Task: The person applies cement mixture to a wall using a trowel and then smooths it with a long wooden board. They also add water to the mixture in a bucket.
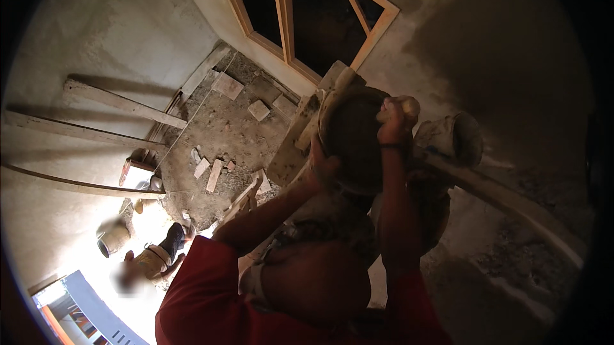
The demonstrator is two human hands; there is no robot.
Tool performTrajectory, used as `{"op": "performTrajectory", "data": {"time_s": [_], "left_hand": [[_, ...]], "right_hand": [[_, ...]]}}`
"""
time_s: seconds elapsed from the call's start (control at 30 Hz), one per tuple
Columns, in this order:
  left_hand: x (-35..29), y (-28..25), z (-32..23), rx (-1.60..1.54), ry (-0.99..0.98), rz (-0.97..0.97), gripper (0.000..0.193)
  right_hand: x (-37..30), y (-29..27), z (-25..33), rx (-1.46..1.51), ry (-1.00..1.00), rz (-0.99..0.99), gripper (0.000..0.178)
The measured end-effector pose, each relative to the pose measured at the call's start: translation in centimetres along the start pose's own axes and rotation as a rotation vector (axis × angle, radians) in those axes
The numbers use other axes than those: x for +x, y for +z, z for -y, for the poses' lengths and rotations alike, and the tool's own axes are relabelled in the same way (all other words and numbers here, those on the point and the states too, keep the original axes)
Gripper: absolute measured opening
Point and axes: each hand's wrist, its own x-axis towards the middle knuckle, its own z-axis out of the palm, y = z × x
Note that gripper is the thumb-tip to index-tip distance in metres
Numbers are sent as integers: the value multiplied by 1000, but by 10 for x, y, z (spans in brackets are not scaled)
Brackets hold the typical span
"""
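A round dark bucket (pixel 354 143) stands in front of me on wooden boards, its inside in deep shadow. My left hand (pixel 325 164) is at its left rim, the fingers closed on the edge and partly hidden. Above the bucket's right side is my right hand (pixel 398 120), fingers curled in a fist. Something pale and rounded shows at that fist, too dim to name. Just right of it a second grey, mortar-stained bucket (pixel 455 139) lies tilted on its side.
A rough plank (pixel 291 153) and a long pole (pixel 505 194) flank the buckets. Far below, loose bricks (pixel 214 175) lie on the dirt floor. Planks (pixel 125 103) lean along the left wall. Another person (pixel 150 262) is by a pail (pixel 114 237). A wooden window frame (pixel 279 6) is ahead.
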Motion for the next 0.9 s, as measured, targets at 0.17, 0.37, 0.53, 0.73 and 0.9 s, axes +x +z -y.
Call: {"op": "performTrajectory", "data": {"time_s": [0.17, 0.37, 0.53, 0.73, 0.9], "left_hand": [[53, -32, -31, 47, -20, 318, 67], [97, -37, -1, -383, -282, 467, 66], [100, -40, 17, -465, -356, 491, 75], [88, -34, -11, -475, -148, 476, 88], [85, -30, -12, -299, 44, 404, 86]], "right_hand": [[14, 21, 18, -4, 135, 498, 9], [0, 49, 52, -271, 151, 1041, 14], [-11, 45, 70, -448, 169, 1269, 13], [-17, 7, 128, -473, -55, 1221, 12], [-12, -7, 118, -3, -68, 571, 13]]}}
